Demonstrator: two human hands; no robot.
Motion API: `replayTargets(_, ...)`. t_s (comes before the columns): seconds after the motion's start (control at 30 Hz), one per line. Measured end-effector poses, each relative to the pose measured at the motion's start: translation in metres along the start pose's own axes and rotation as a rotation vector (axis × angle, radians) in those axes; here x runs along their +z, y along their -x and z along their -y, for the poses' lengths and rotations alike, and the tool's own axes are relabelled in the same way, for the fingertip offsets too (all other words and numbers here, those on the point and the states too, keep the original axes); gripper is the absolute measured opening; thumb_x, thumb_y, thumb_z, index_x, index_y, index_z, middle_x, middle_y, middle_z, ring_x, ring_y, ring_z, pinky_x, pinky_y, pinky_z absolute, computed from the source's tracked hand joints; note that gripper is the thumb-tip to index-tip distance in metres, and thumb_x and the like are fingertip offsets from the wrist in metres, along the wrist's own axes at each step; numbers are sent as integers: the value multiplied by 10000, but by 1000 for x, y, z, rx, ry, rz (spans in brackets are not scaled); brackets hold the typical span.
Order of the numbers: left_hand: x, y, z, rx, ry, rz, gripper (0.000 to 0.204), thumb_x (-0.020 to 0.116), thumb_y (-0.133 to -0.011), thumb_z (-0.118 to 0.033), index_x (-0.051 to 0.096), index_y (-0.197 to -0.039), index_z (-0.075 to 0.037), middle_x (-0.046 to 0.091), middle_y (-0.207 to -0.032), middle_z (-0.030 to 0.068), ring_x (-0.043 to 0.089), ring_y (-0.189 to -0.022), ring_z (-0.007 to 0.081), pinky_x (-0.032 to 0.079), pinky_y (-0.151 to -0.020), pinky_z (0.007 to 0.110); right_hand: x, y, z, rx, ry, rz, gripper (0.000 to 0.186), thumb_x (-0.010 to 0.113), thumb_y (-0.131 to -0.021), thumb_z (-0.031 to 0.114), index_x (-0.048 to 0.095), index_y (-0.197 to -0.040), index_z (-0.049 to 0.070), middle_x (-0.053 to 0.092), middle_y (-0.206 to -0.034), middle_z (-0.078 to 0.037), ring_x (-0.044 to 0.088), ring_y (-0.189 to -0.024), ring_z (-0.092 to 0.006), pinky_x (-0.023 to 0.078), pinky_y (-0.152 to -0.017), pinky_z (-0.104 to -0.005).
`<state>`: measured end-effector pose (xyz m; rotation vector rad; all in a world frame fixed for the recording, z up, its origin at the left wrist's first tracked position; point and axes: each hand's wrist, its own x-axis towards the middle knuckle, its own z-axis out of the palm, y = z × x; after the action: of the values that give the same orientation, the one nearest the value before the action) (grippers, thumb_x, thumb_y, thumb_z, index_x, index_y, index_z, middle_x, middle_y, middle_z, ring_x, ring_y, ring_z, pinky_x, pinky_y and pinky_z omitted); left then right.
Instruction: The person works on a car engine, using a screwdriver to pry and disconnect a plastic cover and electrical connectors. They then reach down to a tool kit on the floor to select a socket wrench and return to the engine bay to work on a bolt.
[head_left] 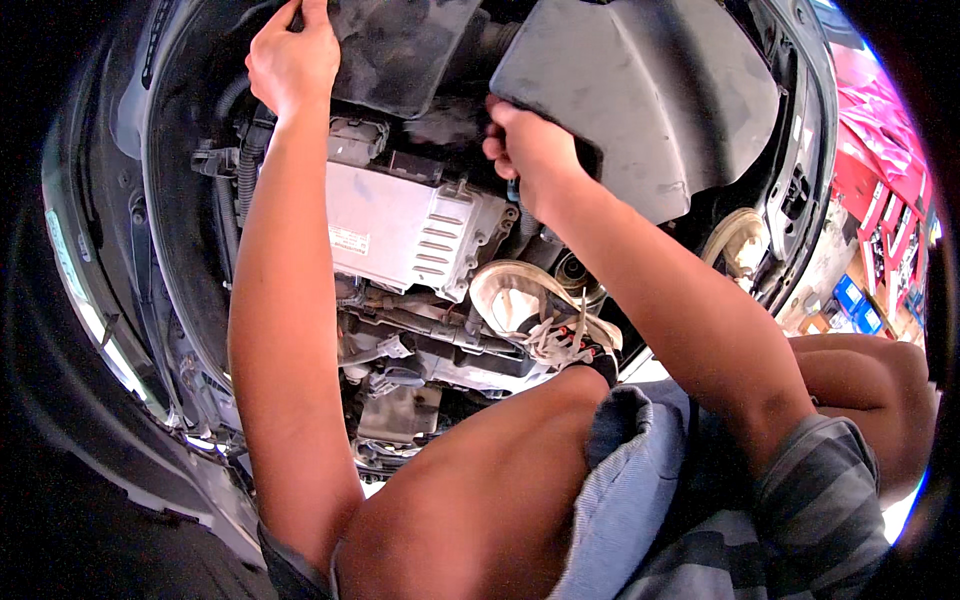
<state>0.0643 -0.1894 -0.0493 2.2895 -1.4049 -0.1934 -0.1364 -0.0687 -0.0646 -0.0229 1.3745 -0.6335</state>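
My right hand (535, 155) is closed, its curled fingers at the lower left edge of a large black plastic cover (600, 95). This dusty, creased cover spans the upper right of the engine bay. A small dark teal piece shows just beneath the hand; its kind is unclear. At the upper left, my left hand (293, 65) is raised with curled fingers beside a flat black panel (395, 50). Its fingertips meet the picture's top edge, so whatever they grip is hidden. Between my forearms lies a silver ribbed metal box (385, 220) with a label.
A beige laced shoe (510, 300) rests among the engine parts, and a second one (738, 243) is by the right rim. Corrugated black hose (247, 170) runs at the left. Beyond the car at right are red tool drawers (885, 225) and blue boxes (856, 303).
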Motion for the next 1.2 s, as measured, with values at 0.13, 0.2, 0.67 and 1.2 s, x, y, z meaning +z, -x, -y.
replayTargets(0.13,3,-1,1,-7,19,-19,558,599,-829,-649,732,-1127,-196,701,-1112,133,639,-1057,319,460,-945,421,-3,28,-12,-439,373,-127,262,703,-848,262,617,-916,24,624,-726,-107,585,-584,-191,475,-560,-354)
replayTargets(0.2,4,0,-2,-12,42,-3,549,608,-828,-641,736,-1117,-192,704,-1103,134,643,-1049,320,466,-934,411,-12,39,-21,-575,627,-102,380,756,-787,312,620,-955,-1,642,-728,-150,623,-641,-243,516,-655,-392)
replayTargets(0.67,-28,24,49,175,429,-7,275,646,-925,-200,674,-1159,-58,709,-975,62,655,-865,146,508,-809,297,-11,64,-24,-591,749,135,286,552,-905,187,485,-1086,-24,623,-730,-274,639,-699,-427,494,-682,-501)
replayTargets(1.2,-50,86,81,580,-75,197,311,507,-923,-111,678,-1139,-256,417,-1449,86,229,-1436,341,60,-1170,534,38,60,-11,-712,878,281,157,543,-905,126,625,-951,0,627,-785,-288,631,-793,-459,505,-735,-524)
